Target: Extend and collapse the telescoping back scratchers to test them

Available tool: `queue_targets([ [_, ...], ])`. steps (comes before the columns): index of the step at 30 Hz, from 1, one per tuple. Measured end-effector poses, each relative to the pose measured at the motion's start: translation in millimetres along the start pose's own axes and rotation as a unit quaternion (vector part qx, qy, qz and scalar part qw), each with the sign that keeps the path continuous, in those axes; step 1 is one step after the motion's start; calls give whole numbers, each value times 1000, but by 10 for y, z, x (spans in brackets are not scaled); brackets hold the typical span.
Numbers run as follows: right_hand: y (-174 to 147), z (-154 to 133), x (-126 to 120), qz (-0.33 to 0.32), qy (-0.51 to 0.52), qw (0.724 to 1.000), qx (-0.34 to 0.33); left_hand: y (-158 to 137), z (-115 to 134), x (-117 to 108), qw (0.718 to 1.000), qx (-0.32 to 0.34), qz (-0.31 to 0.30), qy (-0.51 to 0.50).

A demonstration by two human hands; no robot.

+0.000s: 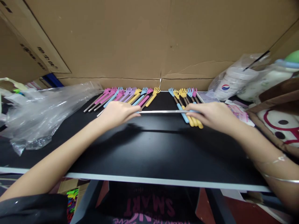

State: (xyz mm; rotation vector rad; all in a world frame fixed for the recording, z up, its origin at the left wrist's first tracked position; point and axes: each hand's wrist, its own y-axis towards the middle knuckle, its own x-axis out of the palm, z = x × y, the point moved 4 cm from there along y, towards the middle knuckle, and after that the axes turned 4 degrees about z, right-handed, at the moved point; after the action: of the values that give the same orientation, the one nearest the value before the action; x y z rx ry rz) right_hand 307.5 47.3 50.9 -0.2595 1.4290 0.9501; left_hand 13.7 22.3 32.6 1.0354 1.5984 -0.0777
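A back scratcher with a thin metal rod (161, 111) stretches level between my two hands, a little above the black table. My left hand (120, 112) is closed around its left end, where a bit of light blue shows. My right hand (211, 116) pinches the other end, also light blue. Behind my left hand lies a row of back scratchers (134, 93) in pink, blue, purple and yellow, with claw-shaped heads toward the wall. A second group of back scratchers (182, 105), mostly blue and yellow, lies partly hidden behind my right hand.
A clear plastic bag (46, 109) lies at the left. Cardboard (149, 40) walls in the back. On the right are a bagged white cup (238, 81), pink cards (238, 113) and a brown bag with a cartoon face (280, 124). The table's pale front edge (163, 181) runs before me.
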Motion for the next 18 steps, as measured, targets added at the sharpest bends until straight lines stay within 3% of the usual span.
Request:
queue_targets([
  [5, -46, 435, -68, -35, 15, 998, 48, -44, -313, 19, 995, -56, -74, 32],
  [13, -49, 389, -95, -90, 41, 991, 87, -105, -408, -34, 990, -85, -106, -31],
  [18, -83, 440, -39, -180, 99, 974, 96, -117, -485, -111, 991, -96, -91, -26],
])
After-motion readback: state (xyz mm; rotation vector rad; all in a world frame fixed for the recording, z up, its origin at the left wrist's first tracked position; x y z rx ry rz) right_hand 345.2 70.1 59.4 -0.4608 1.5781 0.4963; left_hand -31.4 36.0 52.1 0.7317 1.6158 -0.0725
